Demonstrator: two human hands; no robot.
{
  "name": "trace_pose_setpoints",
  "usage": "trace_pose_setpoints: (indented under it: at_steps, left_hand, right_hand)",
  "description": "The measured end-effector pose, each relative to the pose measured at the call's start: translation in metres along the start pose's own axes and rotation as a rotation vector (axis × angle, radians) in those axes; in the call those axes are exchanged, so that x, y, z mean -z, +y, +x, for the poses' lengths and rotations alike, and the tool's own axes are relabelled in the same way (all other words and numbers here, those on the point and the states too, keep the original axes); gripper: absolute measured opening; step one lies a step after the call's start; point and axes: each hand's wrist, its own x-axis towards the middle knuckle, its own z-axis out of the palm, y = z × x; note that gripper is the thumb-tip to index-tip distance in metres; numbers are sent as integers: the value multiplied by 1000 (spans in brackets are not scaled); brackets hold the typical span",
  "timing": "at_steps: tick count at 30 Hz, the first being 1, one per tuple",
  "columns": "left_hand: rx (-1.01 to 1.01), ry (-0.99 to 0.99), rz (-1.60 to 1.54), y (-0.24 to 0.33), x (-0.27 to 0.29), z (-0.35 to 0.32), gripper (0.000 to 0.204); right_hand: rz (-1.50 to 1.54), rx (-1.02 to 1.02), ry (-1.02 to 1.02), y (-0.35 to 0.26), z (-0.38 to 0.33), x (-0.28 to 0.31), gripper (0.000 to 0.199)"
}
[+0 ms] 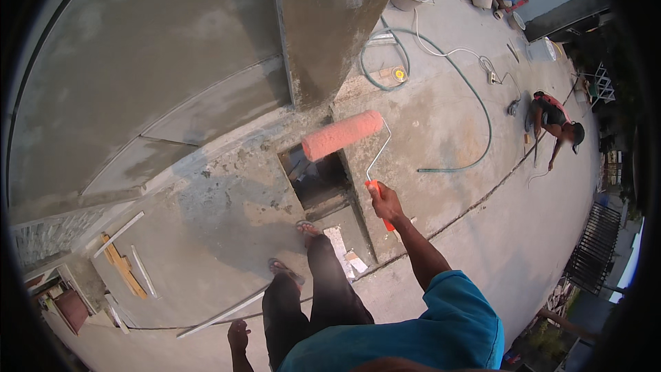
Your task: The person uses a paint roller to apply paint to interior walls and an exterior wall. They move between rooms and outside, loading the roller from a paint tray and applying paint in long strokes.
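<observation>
A roller (342, 135) sits up-left of the right hand (385, 203); a floor opening (317, 180) lies left; a hose (475, 96) beyond, right.

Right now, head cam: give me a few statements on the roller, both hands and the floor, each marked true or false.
1. The right hand grips the orange handle of the paint roller. True.
2. The roller sleeve is blue. False: it is salmon pink.
3. The left hand also holds the roller. False: it hangs empty beside the leg.
4. A green hose lies on the concrete floor. True.
5. The roller is pressed flat on the floor. False: it is held up near the grey wall.
</observation>
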Motion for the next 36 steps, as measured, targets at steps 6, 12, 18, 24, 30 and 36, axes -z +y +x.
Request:
trace_pose_setpoints:
  at_steps: [6,12,18,24,30,36]
  left_hand:
    - [-85,83,248,84,-28,6,35]
    - [-117,81,264,117,-31,10,41]
    - [-12,76,69,36,-31,-21,37]
    - [184,93,-112,5,-3,-51,25]
    - [140,104,41,-31,-11,-54,29]
    - [-55,170,270,76,-32,-8,37]
  right_hand:
    - [453,914,261,-347,35,142,56]
    - [524,1144,435,-482,71,200,51]
    - [-77,454,439,-141,181,15,54]
    - [-227,-712,-203,226,-23,-77,64]
    - [-128,-317,-158,18,-23,-17,70]
    - [411,837,342,-316,34,109,50]
